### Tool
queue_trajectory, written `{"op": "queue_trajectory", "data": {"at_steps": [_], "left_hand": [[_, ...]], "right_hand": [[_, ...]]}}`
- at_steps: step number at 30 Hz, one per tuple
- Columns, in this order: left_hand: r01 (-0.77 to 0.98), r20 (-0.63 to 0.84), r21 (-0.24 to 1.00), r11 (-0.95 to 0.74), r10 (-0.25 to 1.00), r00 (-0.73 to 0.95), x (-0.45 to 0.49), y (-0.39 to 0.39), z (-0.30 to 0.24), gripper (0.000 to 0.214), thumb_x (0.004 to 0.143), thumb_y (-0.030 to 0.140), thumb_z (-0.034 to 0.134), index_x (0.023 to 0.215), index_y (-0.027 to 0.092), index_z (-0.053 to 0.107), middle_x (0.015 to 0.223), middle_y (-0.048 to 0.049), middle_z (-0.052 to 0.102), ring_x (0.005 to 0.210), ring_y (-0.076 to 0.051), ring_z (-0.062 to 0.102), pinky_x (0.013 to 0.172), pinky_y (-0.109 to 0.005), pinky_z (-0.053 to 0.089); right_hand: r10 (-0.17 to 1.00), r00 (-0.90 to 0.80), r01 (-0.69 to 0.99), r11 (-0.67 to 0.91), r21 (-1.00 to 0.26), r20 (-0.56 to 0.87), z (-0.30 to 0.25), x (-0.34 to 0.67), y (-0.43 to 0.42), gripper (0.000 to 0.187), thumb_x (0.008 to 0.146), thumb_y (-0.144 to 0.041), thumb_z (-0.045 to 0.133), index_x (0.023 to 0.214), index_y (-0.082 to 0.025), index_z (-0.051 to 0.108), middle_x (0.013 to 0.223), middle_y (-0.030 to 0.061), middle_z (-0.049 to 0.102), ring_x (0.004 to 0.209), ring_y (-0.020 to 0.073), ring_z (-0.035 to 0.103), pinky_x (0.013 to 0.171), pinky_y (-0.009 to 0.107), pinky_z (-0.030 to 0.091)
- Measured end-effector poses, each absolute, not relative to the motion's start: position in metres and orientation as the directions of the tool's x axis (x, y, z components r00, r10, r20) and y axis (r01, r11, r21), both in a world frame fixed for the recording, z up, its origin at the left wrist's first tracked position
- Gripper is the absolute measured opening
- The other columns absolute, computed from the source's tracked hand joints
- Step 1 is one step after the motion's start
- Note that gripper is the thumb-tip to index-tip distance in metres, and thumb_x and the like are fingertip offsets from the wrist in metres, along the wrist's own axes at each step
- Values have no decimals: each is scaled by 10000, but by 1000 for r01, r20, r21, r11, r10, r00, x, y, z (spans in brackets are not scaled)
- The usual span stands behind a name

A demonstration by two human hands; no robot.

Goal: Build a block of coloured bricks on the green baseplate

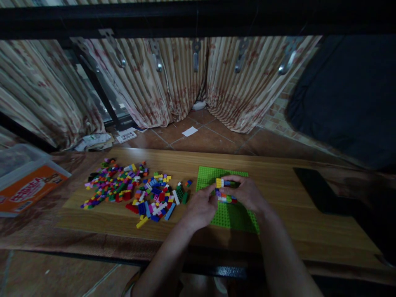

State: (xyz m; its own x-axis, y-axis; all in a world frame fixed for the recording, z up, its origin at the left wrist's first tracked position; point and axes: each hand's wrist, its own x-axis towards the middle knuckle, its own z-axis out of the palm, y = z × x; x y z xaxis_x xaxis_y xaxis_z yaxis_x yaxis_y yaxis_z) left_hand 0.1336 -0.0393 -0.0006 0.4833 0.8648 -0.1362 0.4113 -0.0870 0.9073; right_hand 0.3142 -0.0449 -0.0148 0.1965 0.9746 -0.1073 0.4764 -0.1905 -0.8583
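Multi-coloured plastic makes up the small build (225,190), a short stack of yellow, white, blue, red and orange bricks. It sits over the middle of the green baseplate (230,218); in this dim light I cannot tell whether it rests on the studs or hangs just above them.

The likeliest trouble, as I judge it, is uneven pressure. Squeezed from two sides at once, the stack could buckle and shed a brick. The baseplate lies free on the wooden table (278,173), with no hand pinning it, so a hard push could skid it toward the near edge. The poor light also makes misaligned studs more likely.

The left hand (201,208) comes in from below, knuckles up, with thumb and fingertips pinched together on the build's left end. The right hand (249,194) reaches from the lower right with the wrist turned inward. Its fingers arch over the top and far side of the build and are closed on it. The two bare forearms form a V across the table's front edge.

The pile of loose bricks (133,189) lies spread out near the left hand, where a sweep of that forearm could scatter it. Farther left stands an orange box (29,187), and well to the right lies a dark flat object (318,192).
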Motion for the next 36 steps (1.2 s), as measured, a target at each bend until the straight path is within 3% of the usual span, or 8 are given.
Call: {"op": "queue_trajectory", "data": {"at_steps": [9,13,16,19,25,28,33,36], "left_hand": [[275,-185,959,70,889,419,133,-37,-8,412,790,274,564,1181,188,659,615,6,605,602,-160,531,644,-270,408],[-35,-281,954,296,932,228,132,-34,1,311,805,369,628,1024,152,667,688,-4,625,572,-104,513,577,-217,399],[-368,-437,781,505,863,255,129,-31,12,296,860,412,585,942,131,633,780,-45,653,584,-83,548,571,-194,428],[-526,-490,594,609,792,364,125,-28,22,338,923,429,485,956,115,606,841,-92,669,716,-120,634,682,-217,498],[-560,-401,522,643,765,504,120,-27,24,421,949,480,391,984,114,597,807,-83,656,714,-151,646,610,-228,498],[-550,-362,526,649,756,545,120,-29,23,421,944,488,404,1017,122,597,834,-73,656,741,-152,645,582,-216,480],[-527,-318,584,617,771,552,123,-33,24,447,920,516,449,1108,136,592,1013,-93,667,943,-191,643,750,-251,508],[-498,-331,608,619,767,549,122,-33,23,467,911,528,456,1148,144,576,1020,-107,674,947,-198,650,748,-260,509]], "right_hand": [[981,173,511,-164,-844,-86,-19,317,-45,387,638,-430,763,979,-250,736,962,36,736,876,235,676,812,397,513],[961,278,466,-133,-875,2,-20,317,-52,484,639,-426,772,1085,-250,703,1098,64,711,994,256,655,902,444,486],[921,361,446,-30,-894,149,-12,311,-58,399,702,-429,728,1057,-248,708,1089,63,713,1006,253,645,923,459,469],[925,277,464,108,-879,259,1,297,-63,310,747,-416,703,1015,-263,717,1068,47,702,999,233,631,920,435,465],[948,-62,581,289,-761,312,17,260,-68,269,765,-270,723,1032,-300,699,1078,24,647,1061,216,555,939,410,438],[943,-106,641,308,-703,316,18,253,-69,308,759,-219,725,1053,-299,686,1113,30,631,1082,229,525,942,430,427],[938,-121,678,317,-663,325,15,254,-67,326,755,-207,720,1066,-290,673,1110,32,637,1070,244,512,913,440,431],[937,-114,687,314,-656,329,13,259,-66,265,774,-237,703,1033,-285,678,1071,36,643,1037,247,524,889,443,436]]}}
